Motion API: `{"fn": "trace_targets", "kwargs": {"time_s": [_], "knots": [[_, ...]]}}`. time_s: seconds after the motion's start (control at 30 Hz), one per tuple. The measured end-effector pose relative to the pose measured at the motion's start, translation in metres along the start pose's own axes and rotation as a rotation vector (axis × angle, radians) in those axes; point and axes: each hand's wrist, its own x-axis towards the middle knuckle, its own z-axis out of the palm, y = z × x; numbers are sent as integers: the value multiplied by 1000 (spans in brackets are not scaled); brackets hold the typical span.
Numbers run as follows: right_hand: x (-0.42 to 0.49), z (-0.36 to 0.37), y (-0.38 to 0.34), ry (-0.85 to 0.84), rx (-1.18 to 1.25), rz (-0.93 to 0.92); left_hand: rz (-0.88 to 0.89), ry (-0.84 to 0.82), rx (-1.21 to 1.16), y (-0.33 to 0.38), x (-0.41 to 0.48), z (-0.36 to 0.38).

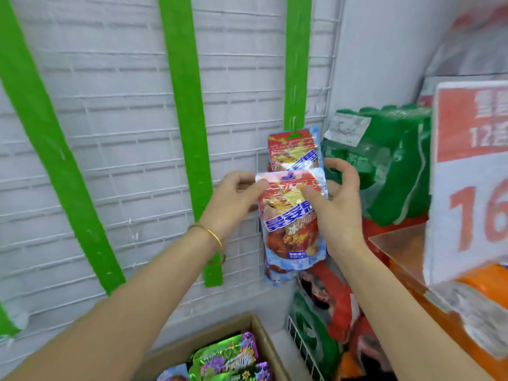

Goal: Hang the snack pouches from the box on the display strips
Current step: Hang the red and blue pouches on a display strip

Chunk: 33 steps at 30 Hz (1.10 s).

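Pinching the top corners of a red and blue foil snack pouch, both hands hold it flat against the white wire grid panel, near the panel's right edge. The left hand, with a thin gold bangle on its wrist, has its fingers curled round the upper left corner, thumb on the printed face. The right hand grips the upper right corner, thumb in front and the other fingers arched behind. A two-handed hold probably keeps the slippery top seam taut and level, so its hang hole can be steered onto a clip. The pouch sits just under a matching red and blue pouch already hung from the right-hand green plastic display strip, overlapping its lower part, which suggests the next clip down is the target; the clip itself is hidden. The middle green strip and the left green strip carry nothing visible. Below, at the panel's foot, an open brown cardboard box holds shiny purple and green pouches, so much stock looks left to hang. Green shrink-wrapped packs and a red and white price sign crowd the right side, leaving the right hand little room.
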Motion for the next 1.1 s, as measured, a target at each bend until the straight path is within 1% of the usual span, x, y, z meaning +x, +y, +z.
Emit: {"fn": "trace_targets", "kwargs": {"time_s": [0.07,0.13,0.2,0.27,0.37,0.5,0.73,0.93,1.1], "knots": [[19,-5,-12,19,-74,-107,113,48,29,38,36,12],[39,-7,-20,21,-188,-184,164,86,83,70,71,26],[56,-8,-25,23,-241,-194,174,75,175,90,99,38],[69,-7,-28,57,-248,-190,174,63,214,96,122,46],[84,-2,-31,123,-222,-211,156,97,221,103,136,51],[106,12,-36,172,-187,-212,112,128,150,110,140,53],[134,29,-48,166,-241,-289,37,132,81,121,140,51],[142,31,-53,122,-381,-254,-26,86,62,124,137,45],[143,35,-51,65,-362,-231,-57,39,43,126,140,39]]}}
